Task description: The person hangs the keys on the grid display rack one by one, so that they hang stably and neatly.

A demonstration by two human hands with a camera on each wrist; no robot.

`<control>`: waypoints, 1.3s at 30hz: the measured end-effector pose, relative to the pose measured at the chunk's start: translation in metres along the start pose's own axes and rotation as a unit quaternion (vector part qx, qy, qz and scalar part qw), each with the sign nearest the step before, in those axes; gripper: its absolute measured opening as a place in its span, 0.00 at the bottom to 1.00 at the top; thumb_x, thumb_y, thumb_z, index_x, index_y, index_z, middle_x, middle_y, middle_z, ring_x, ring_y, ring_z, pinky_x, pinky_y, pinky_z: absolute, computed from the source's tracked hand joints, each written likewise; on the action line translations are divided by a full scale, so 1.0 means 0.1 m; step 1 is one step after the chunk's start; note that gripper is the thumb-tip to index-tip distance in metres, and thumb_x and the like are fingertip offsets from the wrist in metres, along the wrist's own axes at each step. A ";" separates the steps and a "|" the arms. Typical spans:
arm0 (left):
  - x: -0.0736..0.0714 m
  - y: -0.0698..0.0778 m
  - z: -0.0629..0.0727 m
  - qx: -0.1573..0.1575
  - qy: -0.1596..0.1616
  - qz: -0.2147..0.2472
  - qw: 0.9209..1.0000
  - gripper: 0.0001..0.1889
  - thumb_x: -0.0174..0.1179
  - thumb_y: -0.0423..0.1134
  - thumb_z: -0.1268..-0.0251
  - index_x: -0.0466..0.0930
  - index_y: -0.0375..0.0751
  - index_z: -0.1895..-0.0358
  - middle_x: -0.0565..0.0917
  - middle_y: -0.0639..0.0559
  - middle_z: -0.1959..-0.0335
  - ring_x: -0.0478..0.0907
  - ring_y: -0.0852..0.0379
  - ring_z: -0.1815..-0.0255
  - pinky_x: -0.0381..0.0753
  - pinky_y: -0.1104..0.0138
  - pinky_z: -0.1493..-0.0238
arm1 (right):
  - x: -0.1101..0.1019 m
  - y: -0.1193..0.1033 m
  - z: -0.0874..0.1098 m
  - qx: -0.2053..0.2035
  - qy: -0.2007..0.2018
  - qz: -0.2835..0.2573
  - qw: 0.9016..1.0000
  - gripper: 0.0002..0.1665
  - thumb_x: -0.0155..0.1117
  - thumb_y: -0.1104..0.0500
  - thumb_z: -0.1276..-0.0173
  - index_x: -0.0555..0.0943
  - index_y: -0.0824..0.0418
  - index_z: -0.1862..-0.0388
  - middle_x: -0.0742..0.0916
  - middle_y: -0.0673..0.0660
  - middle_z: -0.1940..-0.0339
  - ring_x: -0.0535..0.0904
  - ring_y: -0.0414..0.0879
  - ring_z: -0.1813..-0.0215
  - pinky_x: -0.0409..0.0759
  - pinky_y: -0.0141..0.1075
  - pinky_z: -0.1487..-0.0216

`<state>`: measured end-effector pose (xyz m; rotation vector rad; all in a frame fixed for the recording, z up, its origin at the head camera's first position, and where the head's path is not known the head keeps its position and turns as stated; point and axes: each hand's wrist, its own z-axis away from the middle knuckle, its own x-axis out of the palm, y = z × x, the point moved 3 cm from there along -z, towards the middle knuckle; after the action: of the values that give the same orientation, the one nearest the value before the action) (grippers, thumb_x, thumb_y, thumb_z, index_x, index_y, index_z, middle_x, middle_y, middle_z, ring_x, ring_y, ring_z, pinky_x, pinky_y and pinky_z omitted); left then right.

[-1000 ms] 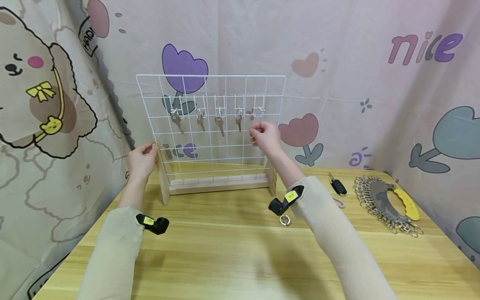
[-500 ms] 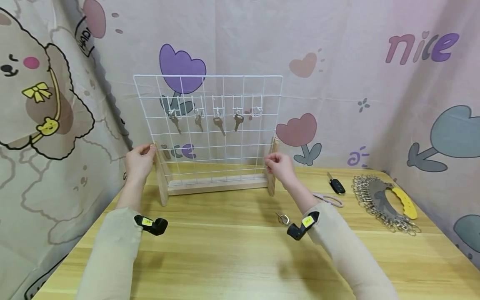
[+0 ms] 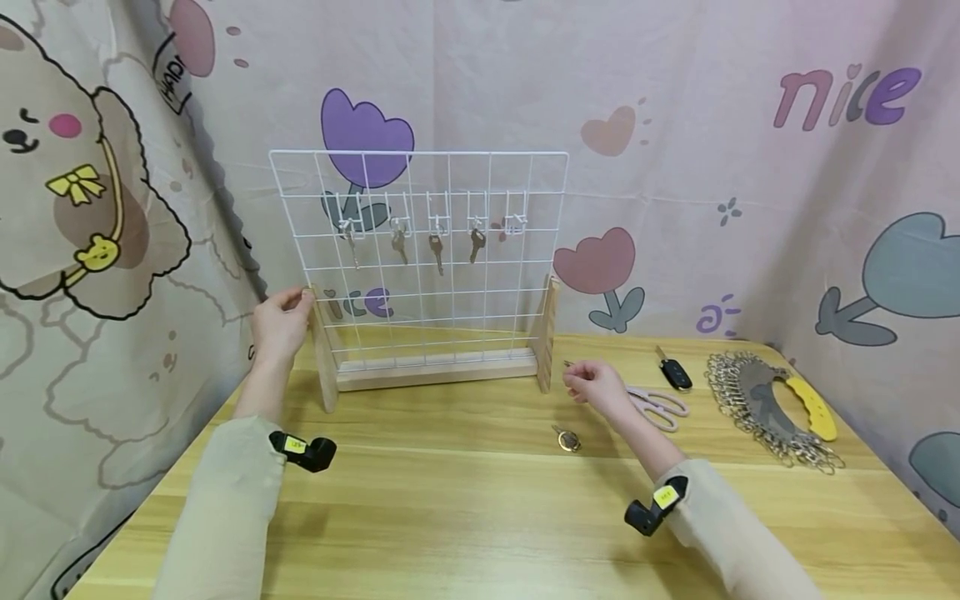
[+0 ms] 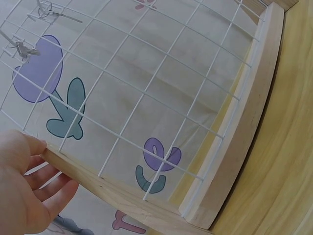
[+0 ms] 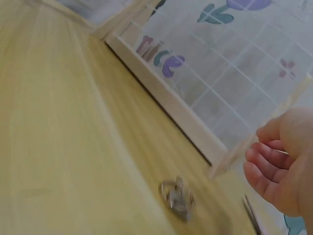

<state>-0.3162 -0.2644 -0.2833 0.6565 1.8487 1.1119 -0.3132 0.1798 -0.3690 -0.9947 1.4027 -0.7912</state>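
Observation:
A white wire grid rack (image 3: 420, 153) stands upright on a wooden base (image 3: 435, 372). Several keys hang from its hooks, one being the flat key (image 3: 477, 245); the rightmost hook (image 3: 515, 223) bears no key. My left hand (image 3: 279, 329) pinches the top of the left wooden post (image 4: 78, 171), thumb in front and fingers behind. To the right of the rack, my right hand (image 3: 600, 387) hovers over the table with loosely curled fingers and nothing seen in them. Below it lies a key on a ring (image 3: 568, 441), blurred in the right wrist view. Scissors (image 3: 660, 408) are partly hidden behind that hand.
A black car key (image 3: 677, 374) lies at the back right. Beside it is a grey plate with a yellow handle (image 3: 813, 408) and many small metal clips (image 3: 810, 457) around its edge. Printed cloth (image 3: 675, 167) hangs behind the table (image 3: 420, 500).
My right hand has come down and rightward from near the rightmost hook, past the right post, toward the scissors. The hanging keys sway slightly. My left hand stays on the post.

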 end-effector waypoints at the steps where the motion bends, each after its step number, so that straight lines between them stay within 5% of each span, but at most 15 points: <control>1: 0.00 0.00 0.00 0.000 -0.001 0.000 1.000 0.24 0.45 0.46 0.29 0.67 0.37 0.35 0.74 0.40 0.44 0.70 0.52 0.48 0.76 0.74 0.56 | -0.02 0.04 0.02 0.000 -0.009 -0.001 1.000 0.12 0.57 0.66 0.34 0.76 0.76 0.58 0.82 0.63 0.69 0.78 0.44 0.70 0.81 0.35 0.68; 14: 0.01 0.01 0.00 -0.009 -0.008 0.010 1.000 0.24 0.45 0.45 0.28 0.66 0.37 0.35 0.73 0.40 0.44 0.70 0.58 0.53 0.75 0.76 0.58 | -0.04 0.43 0.25 0.023 -0.085 0.014 0.996 0.09 0.61 0.68 0.39 0.77 0.74 0.62 0.81 0.56 0.75 0.76 0.42 0.74 0.79 0.30 0.74; 24: 0.01 0.00 0.00 -0.008 -0.001 0.011 1.000 0.24 0.45 0.45 0.29 0.67 0.37 0.35 0.73 0.41 0.43 0.70 0.56 0.51 0.74 0.77 0.59 | 0.02 0.44 0.30 -0.035 -0.109 0.095 0.989 0.08 0.67 0.68 0.46 0.80 0.70 0.67 0.83 0.53 0.73 0.75 0.40 0.70 0.74 0.28 0.71; 39: 0.01 0.00 0.01 -0.006 0.004 0.001 1.000 0.23 0.45 0.46 0.29 0.68 0.38 0.36 0.74 0.42 0.46 0.70 0.60 0.55 0.74 0.78 0.61 | 0.10 0.40 0.31 -0.059 -0.144 0.140 0.978 0.04 0.61 0.72 0.43 0.81 0.68 0.69 0.82 0.51 0.74 0.75 0.41 0.70 0.75 0.31 0.69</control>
<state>-0.3161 -0.2633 -0.2834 0.6482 1.8473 1.1283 -0.2862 0.1902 -0.4118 -0.9336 1.3083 -0.3433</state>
